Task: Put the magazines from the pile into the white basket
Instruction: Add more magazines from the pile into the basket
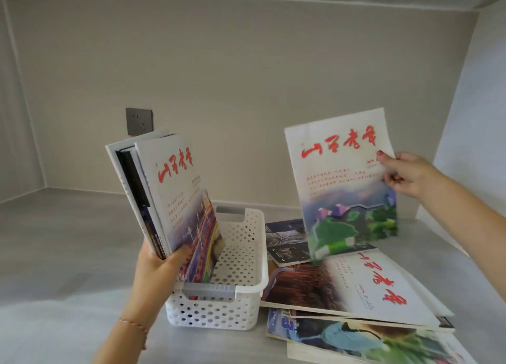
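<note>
A white perforated basket [253, 257] with grey handles stands on the grey surface at centre. Several magazines [167, 188] stand upright in its left side, the front one white with red lettering; my left hand [157, 265] grips them near their lower edge. To the right, my right hand [405, 174] pinches the right edge of another white magazine with red lettering and a green landscape [345, 183], held upright in the air above the pile. The pile of magazines [356, 289] lies spread flat beside the basket on its right.
A grey wall socket [138, 121] sits on the back wall behind the held stack. Beige walls enclose the surface at the back, left and right. A small dark booklet [284, 240] lies at the back of the pile, next to the basket.
</note>
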